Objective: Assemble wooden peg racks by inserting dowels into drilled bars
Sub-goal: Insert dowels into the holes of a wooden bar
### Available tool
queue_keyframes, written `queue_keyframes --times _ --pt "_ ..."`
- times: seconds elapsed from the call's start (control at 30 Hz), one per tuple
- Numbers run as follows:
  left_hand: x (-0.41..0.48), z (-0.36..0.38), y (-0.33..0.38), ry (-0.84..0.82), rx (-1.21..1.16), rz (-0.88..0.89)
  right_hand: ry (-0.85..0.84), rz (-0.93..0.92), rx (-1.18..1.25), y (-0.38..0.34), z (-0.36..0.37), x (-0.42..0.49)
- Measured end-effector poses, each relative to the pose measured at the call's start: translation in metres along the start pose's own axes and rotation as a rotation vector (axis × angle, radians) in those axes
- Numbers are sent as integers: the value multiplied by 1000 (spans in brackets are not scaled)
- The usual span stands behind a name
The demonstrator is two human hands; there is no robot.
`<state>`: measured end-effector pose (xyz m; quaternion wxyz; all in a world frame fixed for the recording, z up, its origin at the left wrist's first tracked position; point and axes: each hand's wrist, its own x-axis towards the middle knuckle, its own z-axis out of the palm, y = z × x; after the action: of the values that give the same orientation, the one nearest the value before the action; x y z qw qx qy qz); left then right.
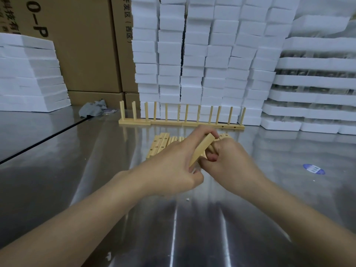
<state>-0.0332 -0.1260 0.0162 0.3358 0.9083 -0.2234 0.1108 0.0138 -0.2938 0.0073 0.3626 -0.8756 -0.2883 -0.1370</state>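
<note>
Cartons (123, 64) marked "西区" stand behind the held bar (202, 149).

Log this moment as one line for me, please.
left hand: grips tilted bar | right hand: curled beside bar, hold unclear | racks: standing behind | spare bars: on table

Drilled bars (159, 145) partly behind left hand (173, 166) and right hand (233, 164)

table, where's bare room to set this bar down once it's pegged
Free: bare table right of the right hand, which pinches a dowel, around the blue sticker; also left of the loose bars, up to the table seam. Crowded: between the pegged racks and the left hand holding the bar.
</note>
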Motion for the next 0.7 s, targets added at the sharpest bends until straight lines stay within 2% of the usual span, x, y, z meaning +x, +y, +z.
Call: queue_keyframes --times 0.13,0.27,0.4,0.5,0.6,0.7 --pt "3 0 -7 187 -131 -21 154 -121 -124 -6 6 -7" --pt "7 2 -9 325 -180 -86 240 -116 -202 -7 16 -7" --pt "8 11 -3 298 -239 -53 210 -11 -171 -4 19 0" --pt "10 16 4 292 -246 -35 282 27 -158 -2 18 4" --pt "5 14 11 190 -127 -18 298 69 -54 6 16 7" --pt "1 10 13 97 39 -10 237 69 55 12 14 6"
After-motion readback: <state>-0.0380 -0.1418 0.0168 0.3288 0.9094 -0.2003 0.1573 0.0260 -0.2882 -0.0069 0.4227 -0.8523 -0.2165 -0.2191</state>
